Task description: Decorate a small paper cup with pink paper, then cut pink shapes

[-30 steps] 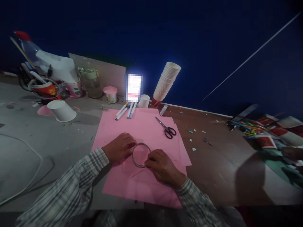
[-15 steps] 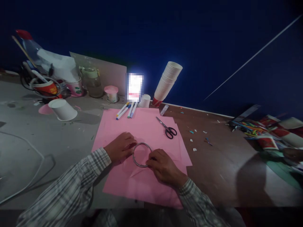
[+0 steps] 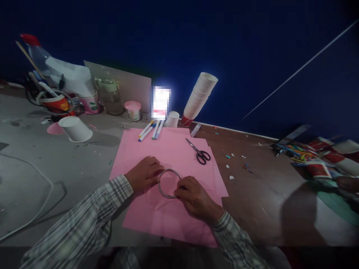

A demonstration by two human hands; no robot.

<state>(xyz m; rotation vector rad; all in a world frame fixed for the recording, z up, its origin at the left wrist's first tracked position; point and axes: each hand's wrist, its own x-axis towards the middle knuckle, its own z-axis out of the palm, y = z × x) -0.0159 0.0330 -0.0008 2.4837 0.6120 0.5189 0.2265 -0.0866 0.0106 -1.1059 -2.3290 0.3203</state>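
Observation:
A thin grey ring (image 3: pixel 169 197) lies on a stack of pink paper sheets (image 3: pixel 157 149). My left hand (image 3: pixel 144 173) has thumb and fingertips against the ring's left edge. On the opposite side, my right hand (image 3: pixel 195 196) pinches the ring, its fingers bent over the rim. A loose-edged piece of pink paper shows just below the ring. Black-handled scissors (image 3: pixel 199 152) rest partly opened at the upper right of the sheets. Several capped markers (image 3: pixel 151 130) lie along the top edge of the paper.
Behind the paper stand a leaning stack of paper cups (image 3: pixel 199 99), a glowing blurred screen (image 3: pixel 160 102) and a glass jar (image 3: pixel 110 97). A white cup (image 3: pixel 75 129) lies tipped on the left. Paper scraps dot the brown tabletop; another person's hand (image 3: pixel 347 184) shows far right.
Almost nothing differs. The whole view has shifted very slightly, while both hands keep their places at the ring.

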